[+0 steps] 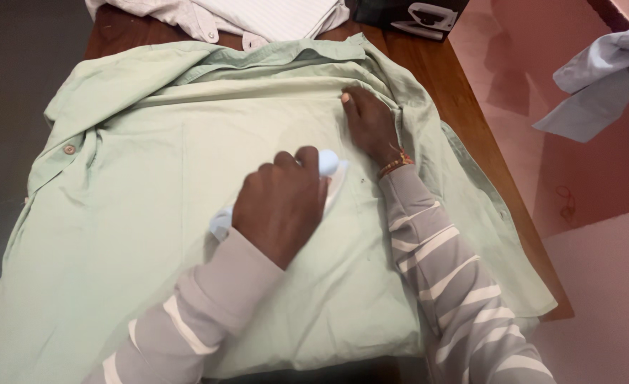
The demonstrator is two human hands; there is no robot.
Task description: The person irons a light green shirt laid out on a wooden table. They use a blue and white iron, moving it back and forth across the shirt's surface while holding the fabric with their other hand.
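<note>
On the wooden table [464, 92], left hand [280, 206] clenched around half-hidden pale blue iron [327, 165], right hand [370, 124] released, flat on green shirt [151, 192].

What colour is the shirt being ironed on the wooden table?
Pale mint-green cotton shirt, plain, no pattern; seen in the head view.

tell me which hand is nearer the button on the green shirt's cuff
Left. The left hand, gripping the light blue iron mid-shirt, is closer to the button. The right hand presses the fabric farther right.
</note>
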